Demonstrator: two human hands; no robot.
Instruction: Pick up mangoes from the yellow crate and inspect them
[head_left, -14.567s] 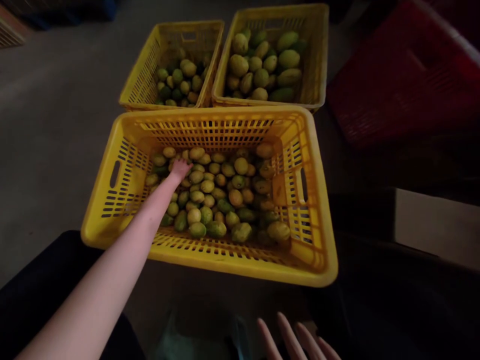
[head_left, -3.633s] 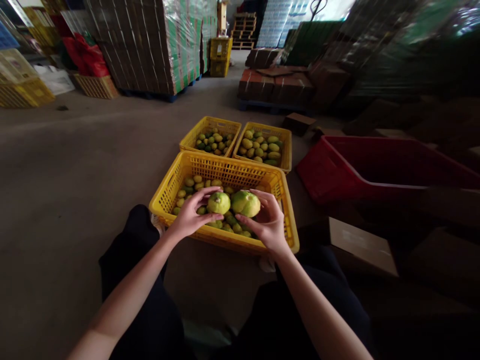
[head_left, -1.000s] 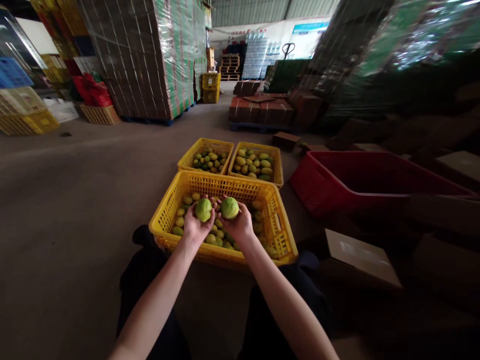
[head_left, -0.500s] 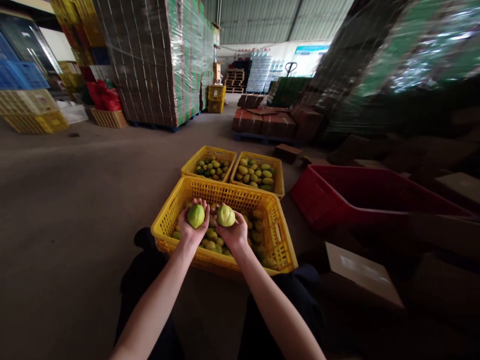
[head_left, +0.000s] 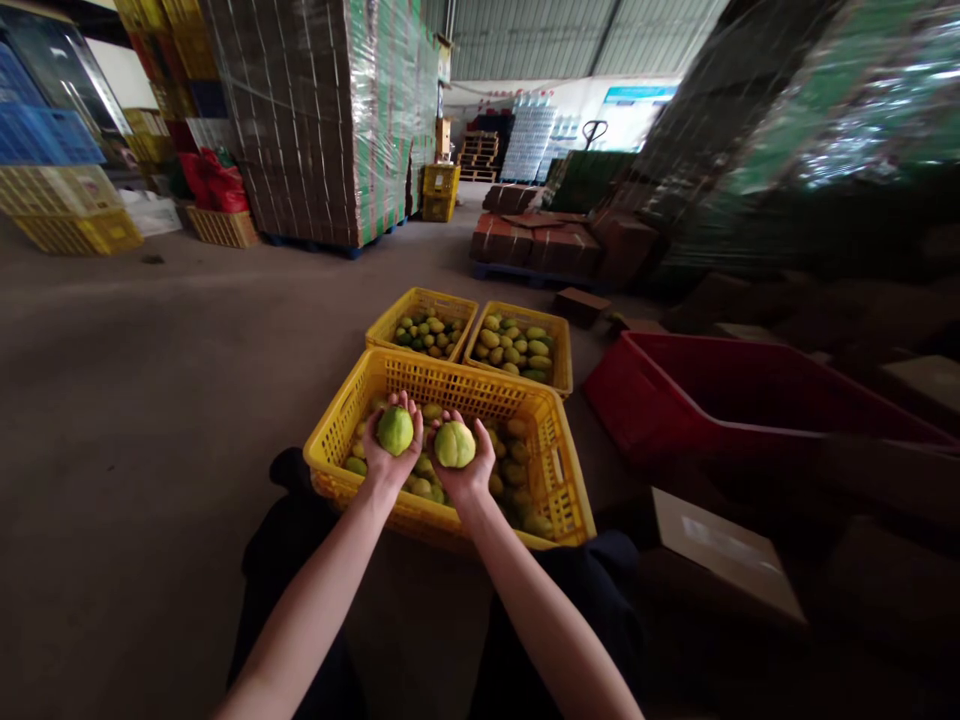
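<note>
My left hand point(head_left: 386, 458) cradles a round green fruit point(head_left: 395, 430) on its upturned palm, fingers curled up around the far side. Beside it, my right hand point(head_left: 472, 475) holds a paler yellow-green fruit point(head_left: 454, 445) with a groove down its surface. The kind of fruit cannot be made out for certain. Both hands are side by side above a large yellow plastic crate point(head_left: 574, 490). More green and yellow fruits point(head_left: 517, 475) lie inside that crate, partly hidden by my hands and forearms.
Two smaller yellow crates, a left one point(head_left: 382, 318) and a right one point(head_left: 564, 350), stand behind with similar fruit. A red tub point(head_left: 645, 400) and a cardboard box point(head_left: 724, 550) are at right. Wrapped pallet stacks point(head_left: 300, 120) and flattened cartons point(head_left: 562, 248) stand farther back.
The fruit in my right hand has turned, so its groove now shows differently, and that hand has dropped slightly. My left hand still holds its fruit. The view has shifted a little.
</note>
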